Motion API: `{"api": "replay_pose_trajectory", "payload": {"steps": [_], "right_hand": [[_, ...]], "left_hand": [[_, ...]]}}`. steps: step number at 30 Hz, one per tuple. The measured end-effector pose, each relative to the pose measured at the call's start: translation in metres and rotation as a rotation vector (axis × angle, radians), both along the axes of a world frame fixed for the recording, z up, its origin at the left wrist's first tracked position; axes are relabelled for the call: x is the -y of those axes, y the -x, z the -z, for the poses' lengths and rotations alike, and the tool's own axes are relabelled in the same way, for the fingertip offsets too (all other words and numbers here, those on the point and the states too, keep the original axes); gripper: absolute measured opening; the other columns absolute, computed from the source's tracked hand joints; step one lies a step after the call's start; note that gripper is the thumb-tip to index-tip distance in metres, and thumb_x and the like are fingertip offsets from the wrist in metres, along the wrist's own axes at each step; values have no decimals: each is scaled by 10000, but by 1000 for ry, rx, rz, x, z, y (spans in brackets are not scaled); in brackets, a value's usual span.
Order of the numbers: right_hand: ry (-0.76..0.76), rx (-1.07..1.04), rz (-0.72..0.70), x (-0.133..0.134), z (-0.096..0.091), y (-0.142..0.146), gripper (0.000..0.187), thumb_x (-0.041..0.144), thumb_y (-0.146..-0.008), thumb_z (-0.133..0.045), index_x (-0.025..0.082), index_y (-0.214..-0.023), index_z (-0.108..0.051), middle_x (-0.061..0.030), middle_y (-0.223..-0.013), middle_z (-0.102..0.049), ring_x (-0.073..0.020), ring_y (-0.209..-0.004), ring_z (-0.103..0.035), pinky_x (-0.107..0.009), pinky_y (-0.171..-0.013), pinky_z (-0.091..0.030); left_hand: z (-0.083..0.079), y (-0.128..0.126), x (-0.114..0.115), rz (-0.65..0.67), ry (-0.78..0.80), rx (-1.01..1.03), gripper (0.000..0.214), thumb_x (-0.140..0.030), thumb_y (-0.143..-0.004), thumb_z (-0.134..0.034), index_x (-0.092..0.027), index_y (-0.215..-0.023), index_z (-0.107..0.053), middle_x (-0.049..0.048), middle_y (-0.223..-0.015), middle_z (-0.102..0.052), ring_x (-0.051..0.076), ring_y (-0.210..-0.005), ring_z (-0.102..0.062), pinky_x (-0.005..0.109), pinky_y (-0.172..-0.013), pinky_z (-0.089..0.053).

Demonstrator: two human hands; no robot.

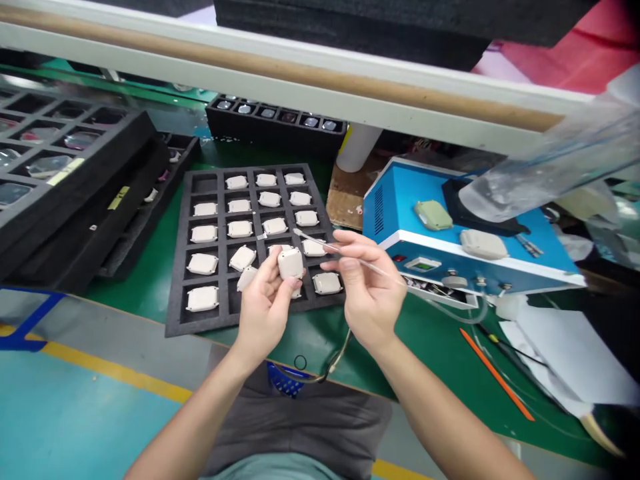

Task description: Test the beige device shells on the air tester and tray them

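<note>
My left hand (265, 303) is closed on a small white square housing (291, 263), held up above the near edge of a black foam tray (176, 293). My right hand (367, 287) pinches a thin clear tube-like tool (320, 243) whose tip points left, just above the housing. A hose runs from that hand down toward the bench edge. The tray's cells hold several white housings (203, 263); one cell at the top left is bare.
A blue box machine (400, 220) stands right of the tray with two housings on top. Black foam trays (75, 193) are stacked at the left and another at the back (275, 123). An orange stick (495, 373) and white paper (565, 353) lie at the right.
</note>
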State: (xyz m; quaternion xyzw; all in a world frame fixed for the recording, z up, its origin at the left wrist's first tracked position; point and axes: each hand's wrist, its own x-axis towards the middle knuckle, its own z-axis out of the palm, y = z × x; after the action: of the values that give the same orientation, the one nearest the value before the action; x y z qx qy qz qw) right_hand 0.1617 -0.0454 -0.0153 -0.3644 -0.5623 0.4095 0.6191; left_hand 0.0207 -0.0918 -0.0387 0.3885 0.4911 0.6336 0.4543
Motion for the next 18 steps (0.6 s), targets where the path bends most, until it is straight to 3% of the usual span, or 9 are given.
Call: {"api": "replay_pose_trajectory", "payload": {"steps": [4,7,12,18], "right_hand": [[-5,-91,32,12,0,0,153,426,-1069,-564,274,-1050,-572,-67,-1101,-768,-223,-910,-799,-422,-788,-686],[-21,-71,47,16,2,0,159,408,-1082,-547,265,-1053,-612,-55,-1007,-771,-208,-829,-798,-409,-766,-687],[-8,9,15,15,10,-1,168,383,-1081,-559,262,-1100,-674,-60,-1026,-785,-201,-815,-795,-393,-758,-683],[-39,203,-54,9,18,-3,121,331,-1023,-661,265,-1099,-729,-84,-1133,-801,-260,-1072,-776,-451,-948,-658]], "left_hand": [[-3,-1,1,1,24,5,663,-387,-948,-763,-181,-1532,-525,198,-1471,-669,320,-1270,-717,407,-989,-647],[-4,0,1,3,22,14,619,-374,-948,-764,-181,-1499,-558,192,-1478,-666,313,-1295,-704,413,-1036,-626],[-4,1,2,28,12,9,609,-372,-955,-758,-189,-1502,-562,189,-1501,-649,326,-1366,-654,453,-1128,-569],[-5,4,4,72,23,12,626,-385,-961,-751,-205,-1524,-546,183,-1538,-619,331,-1409,-617,442,-1121,-578]]}}
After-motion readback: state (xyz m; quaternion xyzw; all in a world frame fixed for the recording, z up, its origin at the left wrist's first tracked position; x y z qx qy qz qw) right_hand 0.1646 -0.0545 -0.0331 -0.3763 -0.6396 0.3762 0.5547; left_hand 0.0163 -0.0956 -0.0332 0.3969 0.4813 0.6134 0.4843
